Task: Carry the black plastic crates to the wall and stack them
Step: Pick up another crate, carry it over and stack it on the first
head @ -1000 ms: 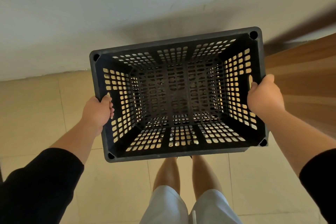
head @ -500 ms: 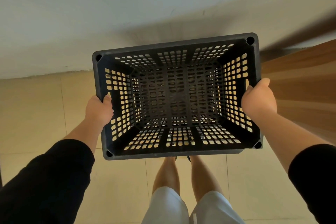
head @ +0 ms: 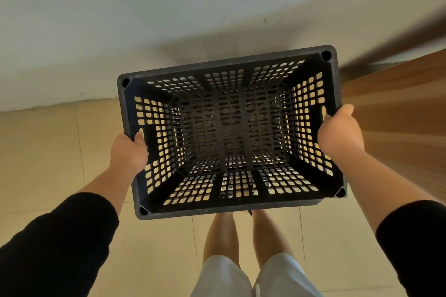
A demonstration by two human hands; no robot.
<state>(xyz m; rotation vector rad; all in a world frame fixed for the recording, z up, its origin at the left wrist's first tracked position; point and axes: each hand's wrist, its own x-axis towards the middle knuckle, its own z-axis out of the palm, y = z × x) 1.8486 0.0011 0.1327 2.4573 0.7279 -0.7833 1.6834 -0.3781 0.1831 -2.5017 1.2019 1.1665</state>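
The black crate [head: 229,132] is up in the air close to the wall [head: 120,19], with the left hand [head: 129,152] and right hand [head: 340,132] wrapped tight on its side rims, so putting it down and stacking is not done yet.

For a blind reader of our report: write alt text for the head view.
Two bare hands, left hand and right hand, grip the short sides of an empty black perforated plastic crate, held above a beige tiled floor near a white wall. Wood-grain surface at right.
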